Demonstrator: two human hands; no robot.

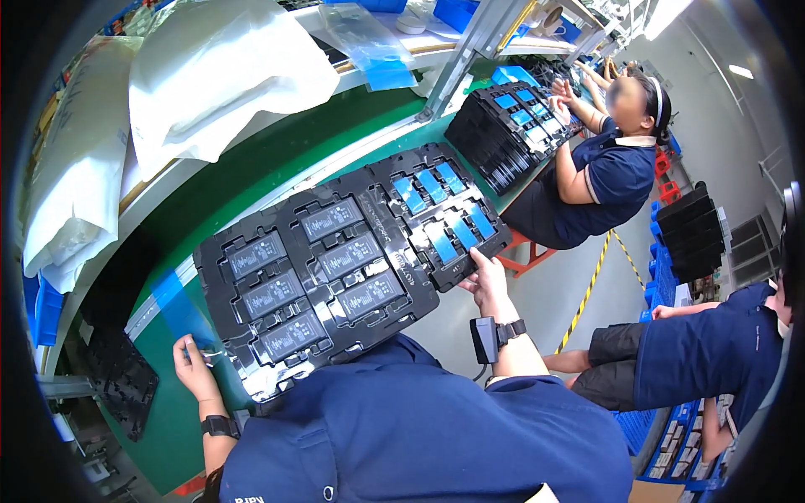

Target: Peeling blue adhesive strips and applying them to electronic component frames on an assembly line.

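Observation:
A black plastic tray (366,220) lies in front of me. Its left part holds several flat black batteries (340,254) in moulded pockets; its right part holds several pieces covered with blue film (442,243). My right hand (488,283) grips the tray's near right edge, thumb on top and the other fingers mostly hidden. Beside the tray's near left corner, my left hand (198,369) is closed with its fingertips at a translucent blue film strip (186,308), which it seems to pinch. A small white piece shows by those fingers.
White plastic bags (226,75) hang over the shelf edge at the upper left. Another black tray (122,377) lies at the far left. A stack of black trays (495,142) stands beyond, where a co-worker (599,168) works. A second person (704,352) is at the right.

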